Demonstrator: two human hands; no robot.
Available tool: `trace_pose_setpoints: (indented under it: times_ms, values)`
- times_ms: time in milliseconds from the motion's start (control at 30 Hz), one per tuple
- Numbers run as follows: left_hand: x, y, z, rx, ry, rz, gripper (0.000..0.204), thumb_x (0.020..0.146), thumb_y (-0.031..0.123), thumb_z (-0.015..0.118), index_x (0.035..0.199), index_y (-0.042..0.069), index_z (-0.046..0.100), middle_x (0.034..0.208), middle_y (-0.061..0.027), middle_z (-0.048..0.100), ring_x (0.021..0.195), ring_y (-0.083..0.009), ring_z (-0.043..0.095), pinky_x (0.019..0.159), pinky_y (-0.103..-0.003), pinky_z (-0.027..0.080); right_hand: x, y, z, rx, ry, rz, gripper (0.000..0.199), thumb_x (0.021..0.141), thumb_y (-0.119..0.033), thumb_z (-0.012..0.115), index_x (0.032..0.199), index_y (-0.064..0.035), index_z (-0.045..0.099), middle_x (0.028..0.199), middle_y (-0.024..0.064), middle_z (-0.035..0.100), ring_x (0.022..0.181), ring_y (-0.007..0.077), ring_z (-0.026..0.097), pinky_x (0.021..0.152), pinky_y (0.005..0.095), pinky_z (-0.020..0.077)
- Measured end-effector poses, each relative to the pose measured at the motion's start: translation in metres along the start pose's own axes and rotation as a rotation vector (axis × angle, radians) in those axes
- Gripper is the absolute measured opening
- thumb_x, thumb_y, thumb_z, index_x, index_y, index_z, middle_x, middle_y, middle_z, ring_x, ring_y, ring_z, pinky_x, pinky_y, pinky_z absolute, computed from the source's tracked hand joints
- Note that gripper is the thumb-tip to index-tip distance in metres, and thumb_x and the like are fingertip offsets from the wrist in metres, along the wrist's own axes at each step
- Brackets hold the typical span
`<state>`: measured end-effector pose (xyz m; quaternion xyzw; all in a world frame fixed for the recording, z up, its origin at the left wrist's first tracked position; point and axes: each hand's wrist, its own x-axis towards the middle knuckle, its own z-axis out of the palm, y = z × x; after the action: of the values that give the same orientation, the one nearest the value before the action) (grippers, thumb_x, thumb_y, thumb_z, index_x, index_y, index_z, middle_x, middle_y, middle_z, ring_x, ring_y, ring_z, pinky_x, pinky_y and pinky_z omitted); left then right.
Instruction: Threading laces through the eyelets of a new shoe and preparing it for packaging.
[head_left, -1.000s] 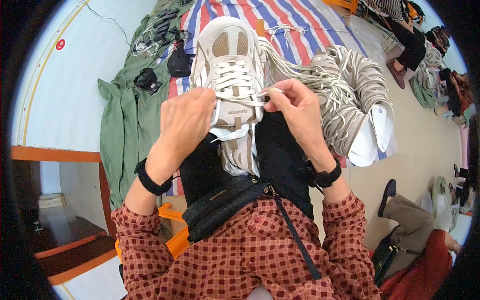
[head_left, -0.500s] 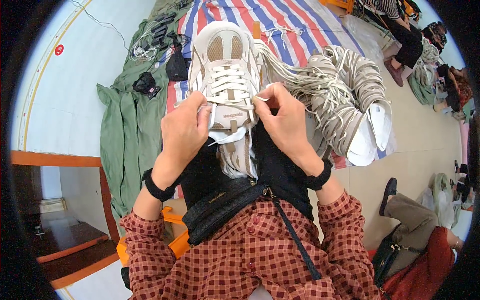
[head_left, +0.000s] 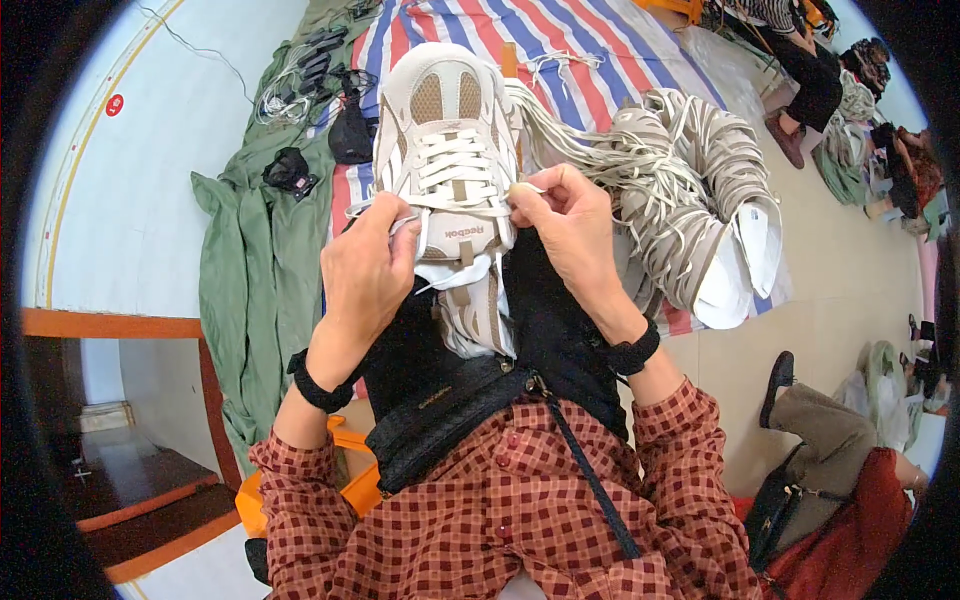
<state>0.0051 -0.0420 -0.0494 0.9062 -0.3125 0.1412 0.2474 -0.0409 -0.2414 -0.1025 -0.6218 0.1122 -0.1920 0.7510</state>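
The beige shoe sits before my lap, toe pointing away. Thumb against curled forefinger, my left hand pinches its white lace at the left edge; my right hand pinches lace at the right, fingertips pressed together.

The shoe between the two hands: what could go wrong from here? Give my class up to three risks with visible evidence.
1. The laces could slip: the left hand and right hand seem to hold them only in a fingertip grip.
2. The shoe might shift under uneven pulling, since both hands are at the laces and its support is hidden.
3. A loose end could snag in the lace bundle, which appears close to the right hand.
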Motion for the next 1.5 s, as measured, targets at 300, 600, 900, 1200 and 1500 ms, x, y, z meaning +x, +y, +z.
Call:
trace_pose_setpoints:
  times_ms: [300, 600, 900, 1200, 1500]
  values:
    - [-0.008, 0.012, -0.003, 0.089, -0.006, -0.015, 0.026, 0.078, 0.022, 0.072, 0.093, 0.008, 0.056, 0.081, -0.0116, 0.062, 0.07, -0.0329, 0.061, 0.058, -0.04, 0.046, -0.014, -0.005, 0.007, -0.542, 0.018, -0.454, 0.012, 0.081, -0.003, 0.067, 0.086, 0.0011, 0.058, 0.076, 0.0093, 0.061, 0.065, 0.0171, 0.061, 0.062, 0.0276, 0.0486]
    - [-0.007, 0.004, -0.008, 0.224, 0.188, 0.069, 0.034, 0.072, 0.02, 0.076, 0.1, 0.009, 0.06, 0.09, -0.0062, 0.058, 0.079, -0.0261, 0.061, 0.061, -0.036, 0.049, -0.029, -0.008, 0.007, -0.88, 0.036, -0.756, 0.038, 0.074, -0.001, 0.066, 0.111, -0.0028, 0.058, 0.096, 0.0131, 0.059, 0.088, 0.03, 0.06, 0.072, 0.0372, 0.0509]
    - [-0.005, -0.003, 0.006, 0.204, 0.227, 0.234, 0.031, 0.076, 0.006, 0.069, 0.106, 0.009, 0.062, 0.089, -0.0082, 0.059, 0.079, -0.0266, 0.061, 0.064, -0.035, 0.05, -0.025, -0.011, 0.012, -1.035, 0.044, -0.681, 0.045, 0.078, 0.0, 0.061, 0.122, -0.0065, 0.057, 0.099, 0.0151, 0.059, 0.086, 0.0318, 0.062, 0.07, 0.0391, 0.0524]
    - [0.003, 0.012, -0.003, 0.362, 0.099, 0.352, 0.025, 0.074, 0.005, 0.059, 0.098, 0.01, 0.06, 0.084, -0.0069, 0.054, 0.074, -0.0225, 0.059, 0.059, -0.033, 0.049, -0.015, 0.001, 0.01, -0.828, 0.025, -0.607, 0.033, 0.078, 0.0, 0.062, 0.111, -0.0009, 0.06, 0.101, 0.0164, 0.058, 0.089, 0.0331, 0.06, 0.076, 0.0394, 0.0499]
    - [0.023, 0.018, -0.008, 0.549, -0.011, 0.548, 0.012, 0.072, 0.008, 0.059, 0.083, 0.009, 0.054, 0.082, -0.0049, 0.051, 0.077, -0.018, 0.057, 0.061, -0.029, 0.047, -0.018, -0.008, 0.01, -0.821, 0.02, -0.702, 0.028, 0.077, -0.002, 0.065, 0.105, 0.0014, 0.061, 0.099, 0.0181, 0.058, 0.092, 0.035, 0.058, 0.079, 0.0404, 0.0494]
